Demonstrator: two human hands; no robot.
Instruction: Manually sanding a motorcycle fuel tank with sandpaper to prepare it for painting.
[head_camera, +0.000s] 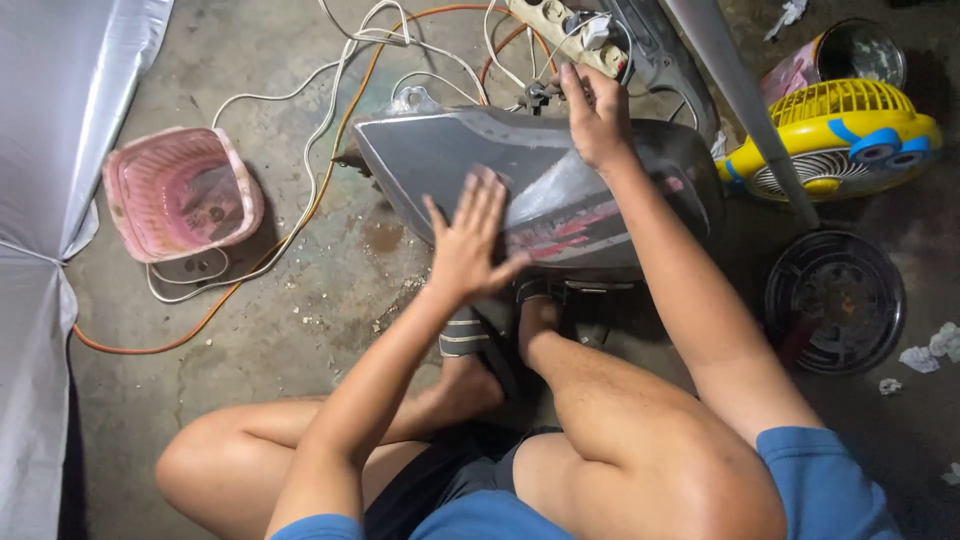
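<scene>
Grey body panel (540, 190) lies on the concrete floor (300, 300) just ahead of the person's crossed legs, curved side up, scuffed red decal near the middle. Left hand (470, 245) presses flat on the near face, fingers spread wide, holding nothing. Right hand (598, 120) rests on the far top edge, fingers laid over it, steadying, no closed grip. Looks like a stiff, light moulded shell: dusty, smooth, likely slippery on the curve; the edges are the best hold.

Clutter: white and orange cables (300, 200) and a power strip (565, 30) touching the far end, pink basket (180, 190) to the left, yellow fan (840, 140) and dark round grille (835, 300) to the right, metal leg (740, 100) crossing near the right side.
</scene>
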